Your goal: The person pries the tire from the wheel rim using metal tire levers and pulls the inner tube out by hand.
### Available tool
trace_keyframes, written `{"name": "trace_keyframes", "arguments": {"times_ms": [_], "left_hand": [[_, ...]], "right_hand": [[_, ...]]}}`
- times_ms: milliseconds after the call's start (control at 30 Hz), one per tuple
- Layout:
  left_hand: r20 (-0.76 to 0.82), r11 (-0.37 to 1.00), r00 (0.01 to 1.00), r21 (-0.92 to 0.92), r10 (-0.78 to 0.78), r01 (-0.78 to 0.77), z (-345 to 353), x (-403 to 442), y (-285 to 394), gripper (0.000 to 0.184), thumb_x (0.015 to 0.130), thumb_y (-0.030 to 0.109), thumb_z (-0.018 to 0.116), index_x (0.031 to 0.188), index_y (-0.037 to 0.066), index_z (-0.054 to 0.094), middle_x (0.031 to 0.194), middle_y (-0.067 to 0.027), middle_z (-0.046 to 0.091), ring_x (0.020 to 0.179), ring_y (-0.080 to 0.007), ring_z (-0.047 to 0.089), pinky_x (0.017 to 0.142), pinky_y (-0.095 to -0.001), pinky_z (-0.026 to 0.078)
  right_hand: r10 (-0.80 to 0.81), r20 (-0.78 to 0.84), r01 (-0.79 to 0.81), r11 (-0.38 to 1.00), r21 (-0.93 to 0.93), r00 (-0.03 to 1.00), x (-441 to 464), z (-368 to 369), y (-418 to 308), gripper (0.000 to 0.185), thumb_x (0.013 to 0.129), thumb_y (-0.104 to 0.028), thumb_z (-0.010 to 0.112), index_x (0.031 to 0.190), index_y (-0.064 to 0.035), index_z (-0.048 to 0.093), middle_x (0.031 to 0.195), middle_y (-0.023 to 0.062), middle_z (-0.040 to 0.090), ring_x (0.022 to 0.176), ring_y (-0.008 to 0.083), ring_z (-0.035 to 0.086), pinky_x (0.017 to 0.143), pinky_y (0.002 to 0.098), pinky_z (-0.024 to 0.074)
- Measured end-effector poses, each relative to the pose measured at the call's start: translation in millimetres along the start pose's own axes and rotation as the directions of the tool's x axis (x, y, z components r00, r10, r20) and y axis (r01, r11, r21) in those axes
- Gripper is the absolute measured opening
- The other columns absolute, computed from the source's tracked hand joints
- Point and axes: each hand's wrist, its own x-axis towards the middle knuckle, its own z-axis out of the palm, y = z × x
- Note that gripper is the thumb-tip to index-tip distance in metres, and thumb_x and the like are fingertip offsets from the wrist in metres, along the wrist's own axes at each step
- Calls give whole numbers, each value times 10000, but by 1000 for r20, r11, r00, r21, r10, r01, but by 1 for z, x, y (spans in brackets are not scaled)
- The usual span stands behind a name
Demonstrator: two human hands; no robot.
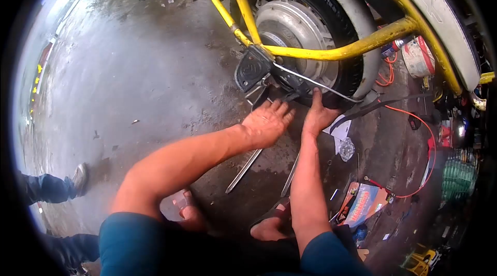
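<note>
A yellow-framed two-wheeler stands in front of me, its black tyre [346, 22] around a silver hub wheel [295, 22]. Close to the lower edge of the wheel, my left hand [268, 120] is palm up with its fingers stretched toward a dark bracket [252, 69]. What lies under those fingers is hidden. My right hand [318, 116] is at the bottom of the tyre, one digit pressed up against it and the others out of sight behind. A metal lever [244, 171] runs under my left hand; a second lever [291, 175] lies beside my right forearm.
A thin silver rod [318, 83] crosses the lower wheel. At right are an orange hose [432, 141], a white and red bucket [418, 57], a colourful package [366, 204] and a crumpled clear plastic piece [346, 149]. Another person's leg [52, 187] is at left.
</note>
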Motion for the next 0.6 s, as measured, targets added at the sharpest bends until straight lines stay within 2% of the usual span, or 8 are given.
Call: {"name": "trace_keyframes", "arguments": {"times_ms": [67, 100, 200, 300, 400, 433, 467, 600], "left_hand": [[-280, 993, 959, 88, -48, 76, 27, 12, -16, 571, 742, 119, 608, 1287, 3, 484, 1207, -172, 528, 1160, -331, 508, 933, -423, 441], [-227, 988, 962, -9, -149, 151, 26, 21, -15, 618, 744, 121, 616, 1328, 11, 445, 1216, -177, 523, 1167, -330, 502, 935, -426, 438], [-116, 929, 924, -124, -364, 350, 37, 50, -10, 584, 760, 119, 612, 1312, 18, 453, 1199, -187, 531, 1169, -338, 503, 947, -426, 438], [-113, 837, 847, -264, -520, 479, 69, 65, -12, 530, 783, 125, 597, 1285, 25, 456, 1172, -210, 541, 1121, -347, 550, 913, -429, 472], [-44, 791, 827, -325, -561, 519, 87, 76, -16, 547, 794, 124, 583, 1307, 29, 419, 1169, -226, 542, 1058, -348, 596, 855, -437, 510], [-37, 789, 827, -324, -561, 522, 83, 77, -16, 590, 804, 105, 562, 1354, 28, 363, 1151, -236, 554, 977, -354, 634, 805, -439, 530], [-9, 798, 843, -328, -537, 505, 83, 77, -19, 580, 813, 101, 549, 1357, 29, 360, 1145, -238, 560, 965, -357, 639, 804, -440, 530], [2, 789, 863, -405, -505, 462, 86, 77, -34, 491, 863, 91, 474, 1342, 23, 392, 1106, -252, 604, 935, -371, 659, 802, -447, 530]], "right_hand": [[17, 47, -23, 991, 133, 999, 0, 0, -9, 708, 707, -200, 836, 1214, 127, 465, 1199, 212, 560, 1065, 277, 550, 952, 374, 418], [46, 75, -52, 996, 71, 996, -1, -4, -18, 714, 717, -175, 827, 1240, 119, 439, 1206, 229, 548, 1075, 273, 548, 957, 367, 418], [18, 33, -21, 993, 113, 999, 1, 0, -9, 722, 722, -156, 826, 1255, 122, 428, 1229, 221, 541, 1098, 271, 541, 973, 367, 411], [47, -40, -43, 993, 107, 998, -5, 5, -26, 706, 723, -139, 827, 1251, 125, 441, 1243, 211, 543, 1110, 265, 539, 984, 359, 406], [155, 68, -167, 956, 241, 986, -6, 0, -57, 698, 719, -142, 832, 1248, 122, 462, 1255, 198, 548, 1105, 259, 547, 985, 354, 408], [108, 61, -116, 982, 149, 992, -5, 0, -50, 647, 728, -124, 821, 1231, 116, 493, 1233, 186, 569, 1084, 252, 560, 977, 350, 414], [8, 36, -16, 974, 227, 999, -4, 3, -40, 600, 736, -107, 810, 1207, 118, 514, 1211, 182, 582, 1069, 248, 566, 963, 354, 426], [-41, 40, 37, 993, 113, 998, -4, 4, -26, 525, 755, -95, 782, 1151, 141, 530, 1160, 210, 593, 1022, 264, 583, 904, 365, 462]]}}
